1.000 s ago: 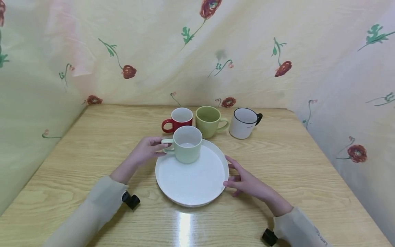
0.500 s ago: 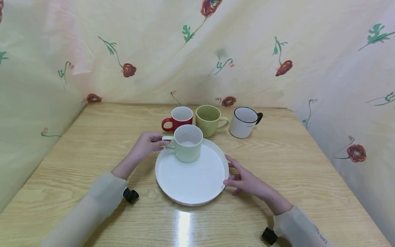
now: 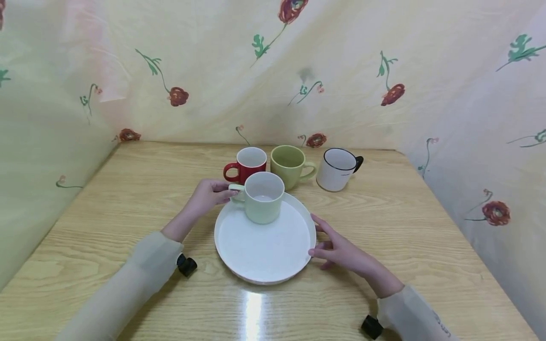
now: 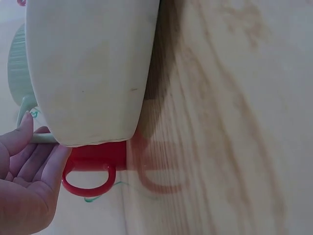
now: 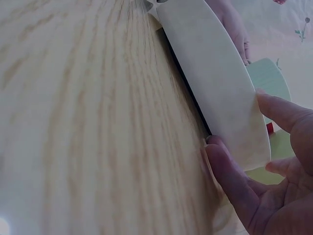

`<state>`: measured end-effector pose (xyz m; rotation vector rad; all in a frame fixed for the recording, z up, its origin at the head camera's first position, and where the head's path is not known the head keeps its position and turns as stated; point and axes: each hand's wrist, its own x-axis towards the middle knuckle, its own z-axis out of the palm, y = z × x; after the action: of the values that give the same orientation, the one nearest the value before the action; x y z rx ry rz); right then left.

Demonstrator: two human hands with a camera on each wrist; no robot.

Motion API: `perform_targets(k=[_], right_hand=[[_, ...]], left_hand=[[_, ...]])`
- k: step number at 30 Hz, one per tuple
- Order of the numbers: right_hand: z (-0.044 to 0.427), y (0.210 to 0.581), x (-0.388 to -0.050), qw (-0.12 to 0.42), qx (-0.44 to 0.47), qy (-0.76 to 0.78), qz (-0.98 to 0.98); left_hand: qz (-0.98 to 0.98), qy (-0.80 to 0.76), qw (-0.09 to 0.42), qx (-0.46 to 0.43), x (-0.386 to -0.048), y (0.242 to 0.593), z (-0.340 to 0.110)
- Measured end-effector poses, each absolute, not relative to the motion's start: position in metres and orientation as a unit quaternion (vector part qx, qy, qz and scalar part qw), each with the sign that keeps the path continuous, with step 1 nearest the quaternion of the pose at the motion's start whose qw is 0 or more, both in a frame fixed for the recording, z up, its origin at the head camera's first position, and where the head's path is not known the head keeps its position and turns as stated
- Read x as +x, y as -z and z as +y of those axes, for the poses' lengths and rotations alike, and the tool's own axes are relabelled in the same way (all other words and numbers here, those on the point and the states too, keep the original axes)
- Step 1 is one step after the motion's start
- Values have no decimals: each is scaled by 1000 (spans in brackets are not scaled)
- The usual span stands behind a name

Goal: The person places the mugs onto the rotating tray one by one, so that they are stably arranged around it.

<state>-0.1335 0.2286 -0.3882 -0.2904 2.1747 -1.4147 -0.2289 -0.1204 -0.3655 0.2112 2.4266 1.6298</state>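
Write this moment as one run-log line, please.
left hand: holds pale mug by handle; right hand: touches tray; pale mug: over tray, contact unclear; red mug, green mug, white mug: behind tray

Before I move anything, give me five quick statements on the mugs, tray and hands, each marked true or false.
1. The left hand holds the pale green mug by its handle. True.
2. The olive-green mug stands between the red mug and the black-rimmed white mug. True.
3. The black-rimmed white mug has a red handle. False: it has a black handle.
4. The right hand touches the round white tray. True.
5. The red mug sits in the round white tray. False: it stands beyond it on the wooden table.
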Motion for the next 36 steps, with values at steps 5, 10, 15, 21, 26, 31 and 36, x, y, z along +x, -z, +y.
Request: perform_targets(k=[5,10,15,21,26,31,36], right_hand=[[230,390,-132,260,-111,523,804],[231,391,-132,258,-114,524,804],[230,391,-132,260,-114,525,802],[230,390,-132,255,-118,523,805],[229,388,-132,255,-121,523,804],[229,388,-132,256,-121,521,805],[230,390,-133,255,-123,520,806]], left_hand=[[825,-550,106,76,-231,364,-118],[825,-550,102,80,-230,366,-118],[822,-555,95,90,-229,370,-121],[812,-569,91,98,-228,371,-123],[808,-573,90,104,-226,369,-124],[802,-579,96,107,-222,364,-126],[797,-584,98,115,-223,358,-132]])
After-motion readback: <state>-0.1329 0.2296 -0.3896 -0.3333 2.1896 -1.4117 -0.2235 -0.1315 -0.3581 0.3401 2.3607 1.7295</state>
